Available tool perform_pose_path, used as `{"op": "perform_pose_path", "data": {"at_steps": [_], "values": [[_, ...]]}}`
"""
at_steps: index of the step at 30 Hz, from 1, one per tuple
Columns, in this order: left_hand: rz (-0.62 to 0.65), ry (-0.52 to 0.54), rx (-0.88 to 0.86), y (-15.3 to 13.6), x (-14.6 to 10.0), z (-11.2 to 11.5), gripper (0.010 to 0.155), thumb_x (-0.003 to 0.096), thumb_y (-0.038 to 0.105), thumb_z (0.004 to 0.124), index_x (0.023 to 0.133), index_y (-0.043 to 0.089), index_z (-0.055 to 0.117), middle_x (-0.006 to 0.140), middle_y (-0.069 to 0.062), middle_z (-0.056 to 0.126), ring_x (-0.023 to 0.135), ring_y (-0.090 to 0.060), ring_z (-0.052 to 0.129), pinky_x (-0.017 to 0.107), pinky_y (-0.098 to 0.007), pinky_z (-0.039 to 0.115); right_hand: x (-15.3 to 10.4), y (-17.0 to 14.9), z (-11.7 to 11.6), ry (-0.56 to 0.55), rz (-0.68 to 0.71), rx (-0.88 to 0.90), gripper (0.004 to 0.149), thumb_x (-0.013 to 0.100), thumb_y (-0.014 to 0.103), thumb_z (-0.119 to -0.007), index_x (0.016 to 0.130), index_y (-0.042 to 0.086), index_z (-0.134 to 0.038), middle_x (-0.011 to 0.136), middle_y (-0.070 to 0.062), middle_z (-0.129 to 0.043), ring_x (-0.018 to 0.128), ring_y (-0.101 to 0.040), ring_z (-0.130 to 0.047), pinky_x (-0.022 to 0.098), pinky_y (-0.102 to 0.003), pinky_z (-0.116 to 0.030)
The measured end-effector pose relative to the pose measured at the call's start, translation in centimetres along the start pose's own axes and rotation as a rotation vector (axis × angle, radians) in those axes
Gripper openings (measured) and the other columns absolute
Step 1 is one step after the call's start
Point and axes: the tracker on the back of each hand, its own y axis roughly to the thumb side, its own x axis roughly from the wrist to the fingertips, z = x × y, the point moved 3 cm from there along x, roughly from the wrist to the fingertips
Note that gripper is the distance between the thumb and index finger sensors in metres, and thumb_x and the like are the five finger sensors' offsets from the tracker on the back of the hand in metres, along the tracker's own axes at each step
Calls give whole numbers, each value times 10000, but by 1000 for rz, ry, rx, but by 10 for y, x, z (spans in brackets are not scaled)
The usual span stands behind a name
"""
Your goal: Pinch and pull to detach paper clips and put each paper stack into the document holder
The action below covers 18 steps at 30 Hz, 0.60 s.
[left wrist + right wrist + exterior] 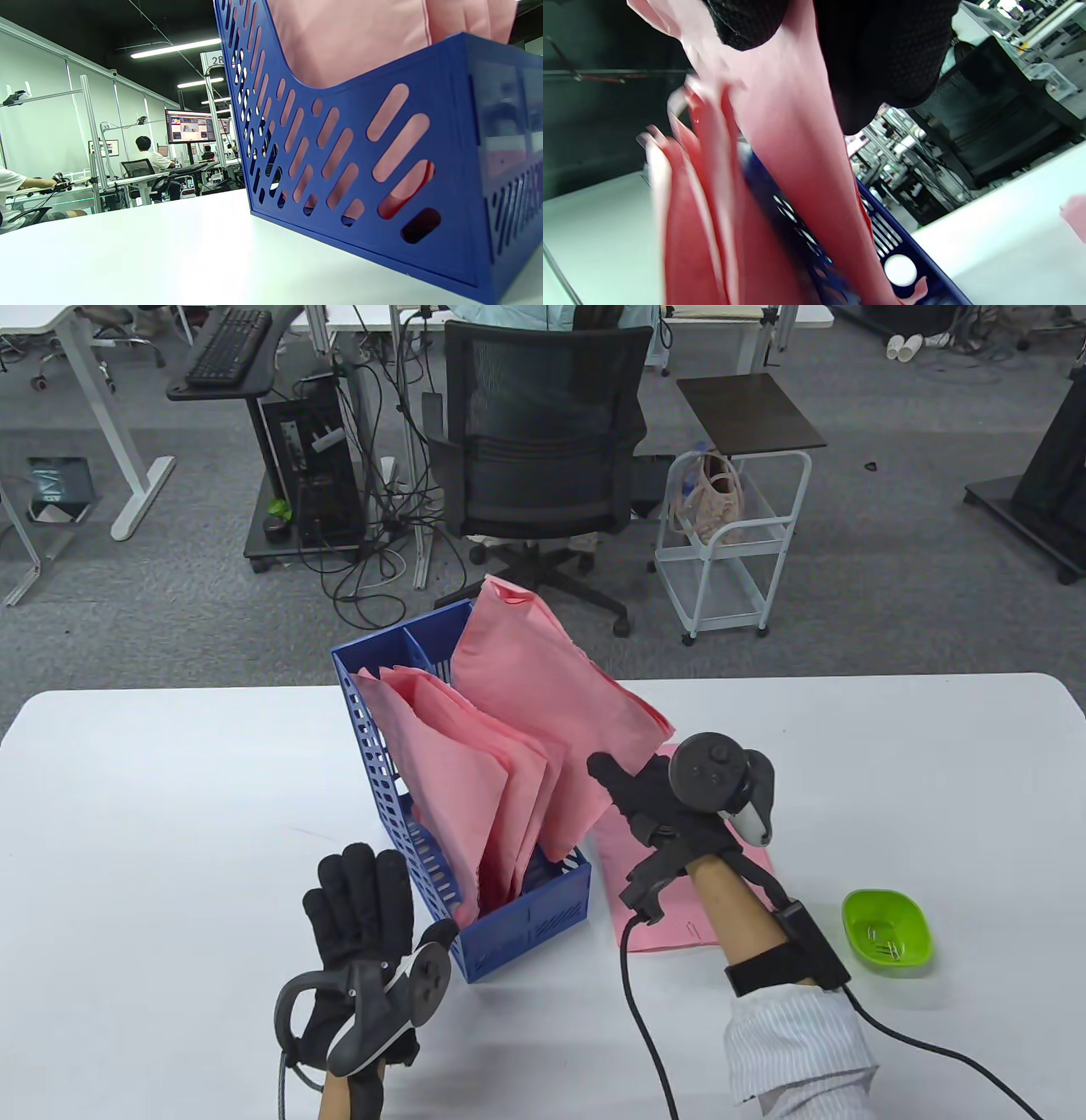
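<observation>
A blue slotted document holder [517,918] stands mid-table with pink paper stacks [458,789] leaning inside it. My right hand [615,782] pinches the lower edge of another pink stack [543,678], whose bottom corner dips into the holder's right compartment. In the right wrist view my gloved fingers [891,55] grip that stack [797,140] above the holder [886,237]. My left hand [361,899] lies flat with straight fingers by the holder's left wall, thumb near its front corner. The left wrist view shows only the holder [360,169] and pink paper [348,38].
One more pink stack [670,929] lies flat on the table under my right forearm, with a paper clip [694,930] on its near edge. A green dish [887,937] at the right holds loose clips. An office chair [543,449] stands beyond the table's far edge.
</observation>
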Motion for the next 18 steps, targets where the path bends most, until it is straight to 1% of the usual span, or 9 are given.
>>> {"op": "perform_pose_path", "data": {"at_steps": [3, 5, 7, 10, 12, 15, 17, 18], "values": [[9, -6, -1, 2, 0, 1, 893, 513, 588, 266, 1178, 19, 90, 1172, -320, 47, 1068, -591, 135, 757, -682, 227, 5, -16, -30, 56, -54, -32, 491, 638, 304, -565, 1104, 160, -501, 1069, -202, -684, 783, -308, -899, 588, -369, -784], [13, -5, 7, 2, -1, 1, 892, 514, 586, 267, 1178, 15, 95, 1170, -325, 51, 1066, -593, 139, 757, -681, 229, 6, -22, -42, 75, -72, -43, 496, 640, 303, -559, 1109, 157, -491, 1088, -213, -655, 848, -344, -854, 623, -398, -767], [14, -4, 8, 3, 0, 1, 892, 514, 586, 267, 1178, 15, 94, 1171, -322, 50, 1065, -592, 137, 756, -682, 229, 7, -27, -53, 90, -90, -43, 505, 643, 299, -551, 1118, 148, -469, 1107, -229, -616, 881, -369, -819, 652, -425, -742], [18, 0, 3, 3, 0, 2, 892, 513, 586, 268, 1178, 17, 95, 1170, -323, 49, 1065, -593, 134, 757, -681, 228, 7, -32, -62, 121, -109, -54, 522, 641, 305, -549, 1124, 131, -454, 1121, -254, -578, 904, -397, -786, 671, -448, -719], [21, 4, 12, 3, 0, 1, 893, 513, 587, 269, 1178, 17, 96, 1171, -322, 48, 1065, -593, 134, 755, -687, 231, 6, -34, -62, 135, -112, -82, 570, 632, 345, -569, 1135, 112, -435, 1130, -279, -545, 920, -423, -759, 682, -469, -700], [23, 1, 21, 3, 0, 1, 887, 519, 586, 275, 1180, 23, 95, 1175, -313, 46, 1071, -586, 131, 759, -695, 244, 2, -32, -49, 136, -97, -131, 647, 598, 409, -623, 1137, 105, -437, 1129, -282, -551, 918, -429, -761, 684, -474, -698], [24, -10, 29, 3, 0, 3, 896, 512, 593, 271, 1180, 25, 91, 1174, -317, 41, 1065, -595, 122, 751, -703, 236, -3, -30, -37, 197, -60, -182, 726, 559, 452, -674, 1144, 102, -425, 1142, -283, -530, 938, -440, -741, 700, -497, -675], [23, -13, 35, 3, 0, 4, 892, 515, 591, 271, 1181, 25, 91, 1177, -309, 41, 1069, -589, 122, 758, -698, 237, -7, -30, -31, 263, -46, -228, 748, 552, 462, -682, 1149, 104, -408, 1152, -282, -512, 954, -442, -725, 713, -505, -661]]}}
